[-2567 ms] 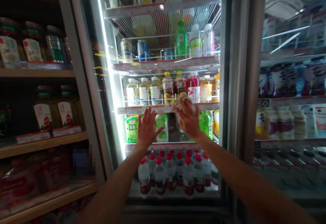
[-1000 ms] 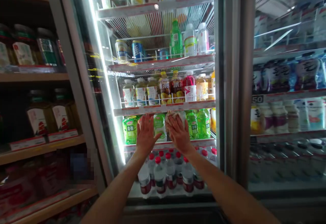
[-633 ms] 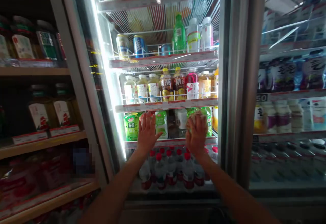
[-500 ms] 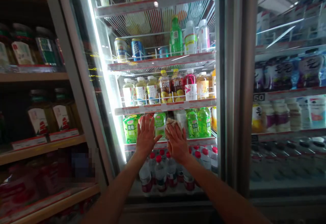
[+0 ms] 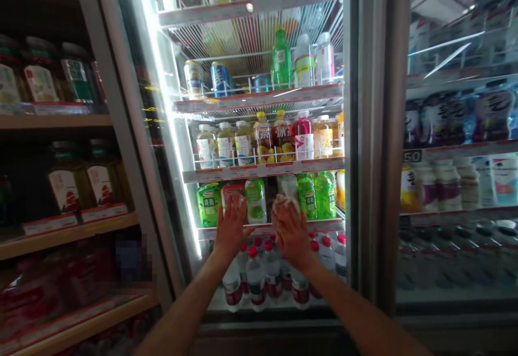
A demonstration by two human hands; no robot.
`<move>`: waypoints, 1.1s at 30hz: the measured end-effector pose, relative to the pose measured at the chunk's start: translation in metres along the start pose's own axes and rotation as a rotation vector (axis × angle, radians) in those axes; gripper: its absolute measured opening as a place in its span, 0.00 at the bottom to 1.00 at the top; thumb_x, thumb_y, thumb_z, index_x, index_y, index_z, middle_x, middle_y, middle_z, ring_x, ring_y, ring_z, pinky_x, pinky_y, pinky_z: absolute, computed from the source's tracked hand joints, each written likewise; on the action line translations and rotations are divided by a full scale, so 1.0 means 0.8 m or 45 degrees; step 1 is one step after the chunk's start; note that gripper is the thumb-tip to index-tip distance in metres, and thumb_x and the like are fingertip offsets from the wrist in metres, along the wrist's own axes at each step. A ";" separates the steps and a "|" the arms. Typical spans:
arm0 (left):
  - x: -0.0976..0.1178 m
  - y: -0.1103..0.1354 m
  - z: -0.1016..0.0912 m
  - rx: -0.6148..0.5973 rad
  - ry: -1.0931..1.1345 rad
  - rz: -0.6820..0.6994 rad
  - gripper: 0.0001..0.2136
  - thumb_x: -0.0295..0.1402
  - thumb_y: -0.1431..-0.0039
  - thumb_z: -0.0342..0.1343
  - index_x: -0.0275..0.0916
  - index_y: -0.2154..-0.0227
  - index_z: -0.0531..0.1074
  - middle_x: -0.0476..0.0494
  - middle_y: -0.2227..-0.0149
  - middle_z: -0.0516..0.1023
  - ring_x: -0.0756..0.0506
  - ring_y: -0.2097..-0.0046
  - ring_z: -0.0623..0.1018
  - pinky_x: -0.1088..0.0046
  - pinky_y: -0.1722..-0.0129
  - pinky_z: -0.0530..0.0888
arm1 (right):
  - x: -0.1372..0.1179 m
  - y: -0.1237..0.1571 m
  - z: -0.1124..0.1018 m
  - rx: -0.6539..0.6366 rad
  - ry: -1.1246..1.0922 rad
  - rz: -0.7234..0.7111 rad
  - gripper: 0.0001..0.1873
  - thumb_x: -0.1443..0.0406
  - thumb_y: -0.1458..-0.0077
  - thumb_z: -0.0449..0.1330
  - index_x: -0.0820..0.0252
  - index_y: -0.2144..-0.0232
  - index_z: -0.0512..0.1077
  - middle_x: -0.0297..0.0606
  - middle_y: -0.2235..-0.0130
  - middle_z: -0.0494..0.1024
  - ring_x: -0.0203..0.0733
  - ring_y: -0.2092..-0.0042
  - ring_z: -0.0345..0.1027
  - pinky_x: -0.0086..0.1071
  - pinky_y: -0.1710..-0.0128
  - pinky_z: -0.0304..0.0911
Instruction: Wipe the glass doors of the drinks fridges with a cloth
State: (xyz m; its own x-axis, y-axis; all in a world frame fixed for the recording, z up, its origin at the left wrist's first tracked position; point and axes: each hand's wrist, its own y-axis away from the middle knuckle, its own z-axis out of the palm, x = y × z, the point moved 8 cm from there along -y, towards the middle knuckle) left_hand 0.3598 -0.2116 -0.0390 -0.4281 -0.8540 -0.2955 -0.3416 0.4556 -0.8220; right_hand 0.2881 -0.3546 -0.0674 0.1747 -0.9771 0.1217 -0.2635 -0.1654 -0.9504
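Note:
I face a lit drinks cooler with a glass door (image 5: 259, 129). My left hand (image 5: 230, 226) lies flat on the glass, fingers spread, at the height of the green bottles (image 5: 315, 197). My right hand (image 5: 292, 232) presses a crumpled pale cloth (image 5: 285, 202) against the glass just right of the left hand, fingers over the cloth. Behind the glass below both hands stand red-capped water bottles (image 5: 259, 272).
Wooden shelves with jars (image 5: 65, 183) run along the left. A grey door frame (image 5: 372, 140) separates this cooler from a second glass-fronted cooler (image 5: 457, 145) on the right. Upper wire shelves hold cans (image 5: 220, 78) and juice bottles (image 5: 263, 137).
My right hand has slid the cloth over the glass, right and back left, and now sits lower than before. The left hand has stayed flat, dropping slightly.

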 end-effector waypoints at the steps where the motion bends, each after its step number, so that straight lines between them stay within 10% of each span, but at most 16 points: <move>1: 0.000 0.000 -0.001 0.003 0.004 -0.001 0.38 0.45 0.47 0.56 0.35 0.38 0.48 0.30 0.35 0.48 0.35 0.34 0.44 0.48 0.41 0.56 | -0.017 0.000 0.006 -0.020 -0.027 -0.074 0.25 0.67 0.44 0.48 0.57 0.43 0.62 0.37 0.40 0.63 0.46 0.35 0.42 0.49 0.36 0.31; 4: 0.000 0.001 -0.002 0.017 0.004 -0.005 0.38 0.45 0.47 0.56 0.36 0.37 0.47 0.30 0.35 0.48 0.35 0.34 0.45 0.48 0.41 0.55 | -0.006 0.010 0.005 -0.011 -0.033 -0.103 0.25 0.66 0.44 0.49 0.55 0.43 0.62 0.37 0.41 0.64 0.45 0.36 0.44 0.48 0.36 0.30; 10: -0.001 0.002 0.005 -0.021 0.004 -0.017 0.39 0.47 0.48 0.56 0.36 0.37 0.48 0.30 0.35 0.48 0.35 0.34 0.46 0.47 0.41 0.55 | 0.118 0.039 -0.046 0.195 0.178 0.260 0.26 0.66 0.43 0.50 0.55 0.41 0.59 0.42 0.35 0.51 0.55 0.35 0.40 0.55 0.40 0.40; 19: 0.000 0.002 -0.001 0.000 0.030 -0.031 0.38 0.45 0.45 0.54 0.37 0.37 0.44 0.31 0.35 0.48 0.35 0.34 0.45 0.47 0.41 0.55 | -0.018 0.027 0.013 -0.051 -0.027 -0.109 0.27 0.68 0.45 0.49 0.58 0.42 0.61 0.37 0.41 0.63 0.46 0.35 0.41 0.48 0.35 0.31; 27: -0.001 0.003 0.004 -0.003 0.072 -0.050 0.36 0.44 0.44 0.53 0.37 0.37 0.46 0.31 0.35 0.49 0.36 0.34 0.45 0.48 0.40 0.54 | 0.152 0.078 -0.057 0.165 0.249 0.359 0.28 0.66 0.42 0.49 0.56 0.39 0.55 0.46 0.35 0.48 0.56 0.35 0.43 0.56 0.42 0.48; 33: -0.001 0.004 0.002 0.002 0.068 -0.058 0.38 0.45 0.44 0.53 0.38 0.36 0.42 0.32 0.35 0.47 0.36 0.34 0.44 0.46 0.40 0.54 | 0.038 0.069 -0.016 -0.019 0.005 0.078 0.30 0.67 0.45 0.49 0.58 0.39 0.54 0.42 0.35 0.51 0.55 0.34 0.36 0.53 0.39 0.45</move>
State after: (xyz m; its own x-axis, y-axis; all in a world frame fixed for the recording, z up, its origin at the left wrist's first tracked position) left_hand 0.3606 -0.2103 -0.0423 -0.4563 -0.8591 -0.2317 -0.3601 0.4164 -0.8348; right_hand 0.2670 -0.3955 -0.1126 0.1544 -0.9859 0.0648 -0.2876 -0.1076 -0.9517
